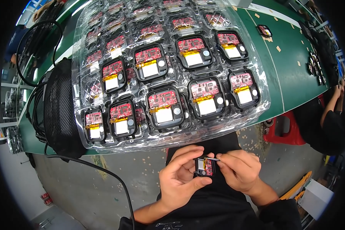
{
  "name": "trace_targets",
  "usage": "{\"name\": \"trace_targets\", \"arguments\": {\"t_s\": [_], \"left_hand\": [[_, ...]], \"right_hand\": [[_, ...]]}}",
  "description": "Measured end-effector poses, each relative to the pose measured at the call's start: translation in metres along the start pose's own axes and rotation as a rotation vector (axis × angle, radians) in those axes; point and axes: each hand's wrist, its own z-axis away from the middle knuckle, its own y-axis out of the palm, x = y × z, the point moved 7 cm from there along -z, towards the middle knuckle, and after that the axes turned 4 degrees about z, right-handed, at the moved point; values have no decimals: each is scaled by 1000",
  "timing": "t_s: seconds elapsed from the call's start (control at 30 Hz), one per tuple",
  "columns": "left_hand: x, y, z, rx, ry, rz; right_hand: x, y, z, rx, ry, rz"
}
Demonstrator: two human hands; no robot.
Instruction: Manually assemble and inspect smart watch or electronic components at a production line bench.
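The left hand (180,178) gripped a small black module (204,167) with a red board, fingers curled around it, low over the lap, below the tray (172,143) of like modules. The right hand (239,170) pinched thin tweezers (212,158) at its top edge. The step seemed fine work on the board; next called for a steady, precise tip.

The clear tray (172,143) overhangs the table's (291,73) near edge, blocking approach above both hands. A black mesh bag (61,111) obstructs the left edge. The right side offers open green surface.
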Motion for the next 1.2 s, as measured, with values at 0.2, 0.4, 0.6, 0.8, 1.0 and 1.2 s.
{"name": "trace_targets", "arguments": {"t_s": [0.2, 0.4, 0.6, 0.8, 1.0, 1.2], "left_hand": [[3, -2, 3, -201, -86, 17], [3, -1, 3, -48, -8, 17], [4, 4, 1, -65, -28, 23], [-2, -5, 5, -191, -43, -50], [-61, 9, 12, 138, 508, -565], [-156, 10, 10, -174, 1021, -822]], "right_hand": [[2, 2, 1, -10, 4, 5], [3, 3, 3, -4, 10, 17], [5, 0, 2, 17, -10, 93], [9, 5, -12, 180, -60, 101], [-2, -19, -4, 51, 90, -234], [3, -34, -7, -103, -9, -216]]}}
